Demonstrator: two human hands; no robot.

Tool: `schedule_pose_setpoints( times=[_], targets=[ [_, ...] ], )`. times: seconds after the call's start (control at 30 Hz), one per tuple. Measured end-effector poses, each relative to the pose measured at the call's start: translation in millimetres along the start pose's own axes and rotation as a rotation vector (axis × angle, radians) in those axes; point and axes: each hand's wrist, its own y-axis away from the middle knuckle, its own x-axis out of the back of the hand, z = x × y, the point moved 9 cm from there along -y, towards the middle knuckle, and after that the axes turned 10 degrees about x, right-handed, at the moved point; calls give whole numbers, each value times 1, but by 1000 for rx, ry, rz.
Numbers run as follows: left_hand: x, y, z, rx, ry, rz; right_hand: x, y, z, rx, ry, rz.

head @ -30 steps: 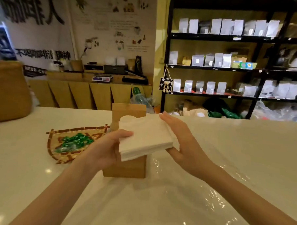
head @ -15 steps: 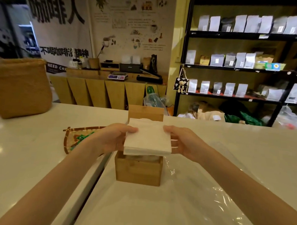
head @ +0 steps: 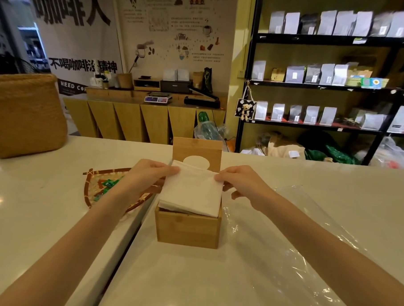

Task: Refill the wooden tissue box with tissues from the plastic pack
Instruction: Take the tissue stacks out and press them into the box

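Observation:
A wooden tissue box [head: 188, 231] stands on the white counter, its lid [head: 197, 148] with an oval hole tipped up at the back. A white stack of tissues [head: 192, 191] rests tilted in the box's open top, its far edge higher than its near edge. My left hand [head: 146, 176] pinches the stack's far left corner. My right hand [head: 239, 184] grips its far right corner. The clear plastic pack [head: 291, 254] lies flat and crumpled on the counter to the right of the box and in front of it.
A woven tray [head: 98, 183] with green wrapped sweets sits left of the box, partly behind my left arm. A large straw basket [head: 24, 115] stands at the far left. A seam [head: 122, 249] runs along the counter under my left forearm. Shelves of pouches fill the back right.
The tissue stack has come down from above the box into its open top, and both hands have shifted from its sides to its far corners.

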Motion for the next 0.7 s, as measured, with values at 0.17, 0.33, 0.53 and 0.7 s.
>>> schedule_pose_setpoints(
  times=[0.17,0.33,0.53,0.7],
  targets=[
    [8,-5,-1,-25,-110,132,2,-4,-4,48,80,49],
    [3,-7,-9,-34,-232,109,1,-7,-9,128,226,105],
    [-5,-10,2,-167,-549,173,-10,-7,-23,176,555,37],
    [-15,-9,15,-265,-931,272,-23,-5,-37,243,845,19]
  ],
)
